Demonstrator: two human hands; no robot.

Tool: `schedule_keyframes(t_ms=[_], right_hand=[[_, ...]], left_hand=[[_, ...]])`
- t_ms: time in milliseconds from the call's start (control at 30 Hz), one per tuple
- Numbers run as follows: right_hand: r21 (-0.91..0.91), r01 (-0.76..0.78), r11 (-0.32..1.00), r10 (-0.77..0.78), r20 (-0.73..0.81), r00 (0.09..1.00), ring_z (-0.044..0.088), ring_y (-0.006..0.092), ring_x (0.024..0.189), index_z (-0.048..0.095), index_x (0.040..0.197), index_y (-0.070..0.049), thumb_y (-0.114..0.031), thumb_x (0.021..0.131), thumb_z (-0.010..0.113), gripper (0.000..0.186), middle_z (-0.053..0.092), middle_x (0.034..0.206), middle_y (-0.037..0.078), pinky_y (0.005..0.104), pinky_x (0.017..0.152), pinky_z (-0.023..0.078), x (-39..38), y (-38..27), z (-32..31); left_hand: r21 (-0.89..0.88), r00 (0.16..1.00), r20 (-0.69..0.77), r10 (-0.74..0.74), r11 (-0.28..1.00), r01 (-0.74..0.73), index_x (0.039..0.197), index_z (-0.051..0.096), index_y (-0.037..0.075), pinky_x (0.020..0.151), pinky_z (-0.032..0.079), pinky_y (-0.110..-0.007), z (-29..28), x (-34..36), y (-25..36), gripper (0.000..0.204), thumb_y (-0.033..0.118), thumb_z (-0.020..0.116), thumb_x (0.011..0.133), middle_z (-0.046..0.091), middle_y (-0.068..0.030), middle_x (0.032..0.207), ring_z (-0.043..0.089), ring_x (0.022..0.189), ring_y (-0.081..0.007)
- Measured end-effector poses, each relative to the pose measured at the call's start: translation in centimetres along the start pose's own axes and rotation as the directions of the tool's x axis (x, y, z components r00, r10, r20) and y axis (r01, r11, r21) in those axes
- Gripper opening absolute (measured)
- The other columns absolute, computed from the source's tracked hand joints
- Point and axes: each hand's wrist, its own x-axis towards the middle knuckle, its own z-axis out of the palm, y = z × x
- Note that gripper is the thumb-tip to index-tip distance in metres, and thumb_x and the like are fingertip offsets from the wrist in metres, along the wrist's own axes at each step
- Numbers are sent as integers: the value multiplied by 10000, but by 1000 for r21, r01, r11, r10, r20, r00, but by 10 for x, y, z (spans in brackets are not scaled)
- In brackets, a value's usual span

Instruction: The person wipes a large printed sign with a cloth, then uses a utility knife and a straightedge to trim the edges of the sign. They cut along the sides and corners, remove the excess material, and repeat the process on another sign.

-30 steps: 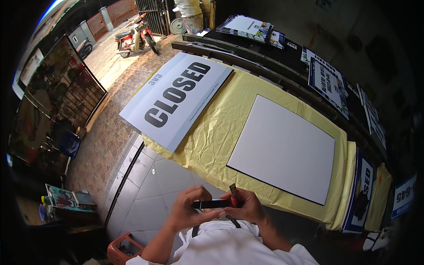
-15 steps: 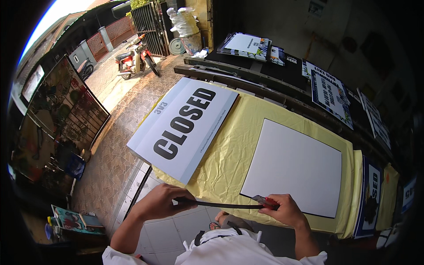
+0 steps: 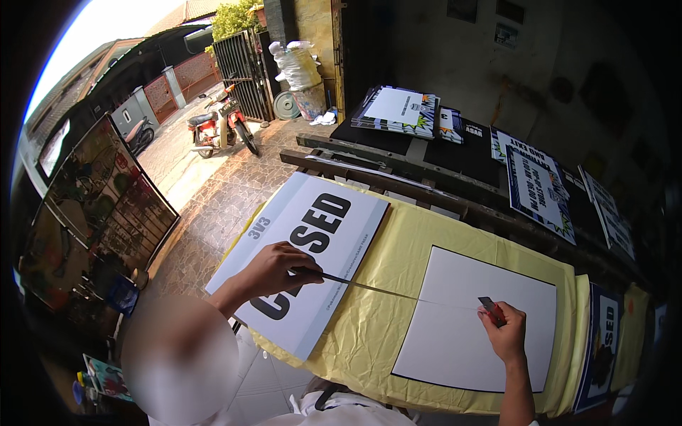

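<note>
My left hand [image 3: 280,266] is closed over the white printed board [image 3: 323,298], pinching one end of a thin dark strip [image 3: 366,287]. The strip stretches to the right above the yellow-covered table and turns pale and hard to make out near my right hand [image 3: 508,334]. That hand is closed round a red utility knife [image 3: 494,312], its grey tip pointing up and left. Whether its fingers also grip the strip's far end, I cannot tell. Below the knife lies a blank white board [image 3: 462,355] with a dark edge.
Wrinkled yellow sheeting [image 3: 376,319] covers the table. Dark rails [image 3: 398,174] run behind it, with stacked printed boards [image 3: 398,110] beyond. A dark blue printed board [image 3: 597,348] stands at the right. Farther off, a red motorcycle [image 3: 222,124] stands on the paving.
Both hands have moved up and farther over the table, the right one also rightward. The strip has risen from the near table edge and now spans the two boards. The view has tilted up.
</note>
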Motion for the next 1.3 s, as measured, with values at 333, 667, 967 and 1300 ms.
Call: schedule_keyframes(t_ms=[333, 667, 967, 1300], right_hand=[[-114, 36, 993, -65, -262, 963, 616, 225, 741, 643, 927, 35, -3, 826, 808, 197, 582, 881, 77, 321, 684, 493, 147, 27, 61], [-403, 358, 842, -448, -153, 881, 668, 298, 828, 638, 863, -12, 15, 767, 811, 200, 594, 892, 89, 397, 680, 538, 298, 88, 156], [-617, 442, 652, -544, 27, 839, 667, 259, 893, 658, 880, -83, -13, 775, 796, 187, 565, 918, 51, 397, 675, 600, 390, 138, 222], [-620, 398, 676, -481, 38, 876, 672, 258, 886, 671, 878, -88, -5, 797, 760, 146, 574, 936, 49, 407, 670, 596, 403, 178, 243]], left_hand=[[21, 997, 74, -30, 999, 28, 1139, 800, 146, 860, 584, -396, -22, 75, -155, 192, 211, 734, 972, 804, -54, 1029, 768, 895, -263], [218, 988, -131, 76, 975, -46, 1210, 783, 183, 1014, 532, -412, 24, 159, -345, 323, 82, 687, 919, 743, -45, 1257, 687, 1159, -275], [555, 968, -233, 97, 830, 50, 1257, 761, 243, 1115, 452, -427, 88, 201, -462, 453, 103, 683, 834, 607, -43, 1487, 559, 1341, -263], [601, 986, -163, 20, 795, 83, 1223, 771, 210, 1139, 419, -448, 118, 201, -497, 438, 77, 661, 820, 574, -63, 1525, 518, 1392, -281]])
